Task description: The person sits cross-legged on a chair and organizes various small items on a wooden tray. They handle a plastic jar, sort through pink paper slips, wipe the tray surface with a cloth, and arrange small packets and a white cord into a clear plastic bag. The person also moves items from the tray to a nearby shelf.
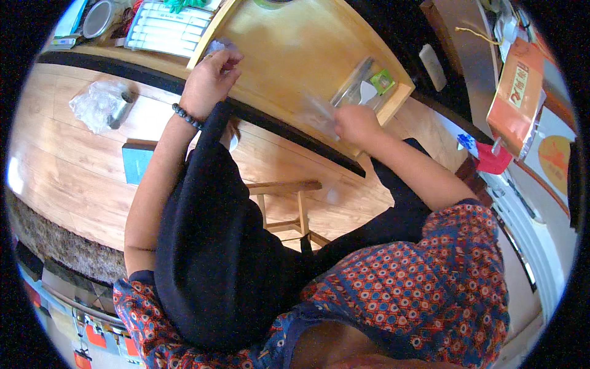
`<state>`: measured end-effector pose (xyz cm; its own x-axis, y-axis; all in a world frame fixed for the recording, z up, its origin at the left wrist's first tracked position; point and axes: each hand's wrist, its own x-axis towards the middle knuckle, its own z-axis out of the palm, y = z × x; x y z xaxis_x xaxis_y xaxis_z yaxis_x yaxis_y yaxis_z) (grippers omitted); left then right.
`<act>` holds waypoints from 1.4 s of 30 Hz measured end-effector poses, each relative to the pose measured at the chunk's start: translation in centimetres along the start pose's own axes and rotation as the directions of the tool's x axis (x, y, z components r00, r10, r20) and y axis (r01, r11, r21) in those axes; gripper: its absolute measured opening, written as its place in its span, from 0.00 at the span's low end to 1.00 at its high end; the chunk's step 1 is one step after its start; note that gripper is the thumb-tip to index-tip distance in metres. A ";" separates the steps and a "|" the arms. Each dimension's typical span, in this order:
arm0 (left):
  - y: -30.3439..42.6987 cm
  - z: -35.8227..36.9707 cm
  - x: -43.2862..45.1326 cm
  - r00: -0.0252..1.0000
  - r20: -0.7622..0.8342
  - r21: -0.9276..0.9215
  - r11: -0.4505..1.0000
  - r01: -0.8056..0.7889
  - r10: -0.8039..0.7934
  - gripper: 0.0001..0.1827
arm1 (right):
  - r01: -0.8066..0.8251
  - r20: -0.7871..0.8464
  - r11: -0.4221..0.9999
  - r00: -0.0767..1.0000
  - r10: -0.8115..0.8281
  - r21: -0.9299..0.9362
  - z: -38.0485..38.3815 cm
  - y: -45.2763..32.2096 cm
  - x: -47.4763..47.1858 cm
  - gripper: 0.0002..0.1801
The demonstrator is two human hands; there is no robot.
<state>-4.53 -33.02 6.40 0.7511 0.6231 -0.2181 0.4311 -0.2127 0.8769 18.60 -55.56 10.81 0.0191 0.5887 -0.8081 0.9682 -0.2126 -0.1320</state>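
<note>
My right hand (358, 123) is curled around a clear, thin plastic piece (317, 108), blurred by motion, above the front part of a wooden tray (286, 50). Just beyond that hand, a clear plastic box (352, 83) lies in the tray's right corner. A white flat piece (367, 92) and a small green packet (382, 81) are at the box. My left hand (207, 76), a dark bead bracelet on its wrist, is over the tray's left side with fingers bent. A pale purplish crumpled item (219, 45) is at its fingertips; blur hides whether they grip it.
A pack of white markers (168, 30) lies left of the tray. On the wooden floor are a crumpled clear bag (94, 105) and a blue box (137, 163). A wooden stool (286, 186) stands between my legs. An orange book (516, 97) is at right.
</note>
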 end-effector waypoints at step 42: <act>0.2 -0.1 -0.4 0.993 0.067 -0.052 0.994 0.096 -0.093 0.10 | 0.175 0.014 0.978 0.984 -0.178 0.115 7.4 1.5 -4.3 0.23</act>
<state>-4.73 -33.25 6.69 0.7395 0.5887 -0.3265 0.4746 -0.1119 0.8731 18.16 -64.13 9.82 -0.1569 0.6062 -0.7797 0.9213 -0.1947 -0.3367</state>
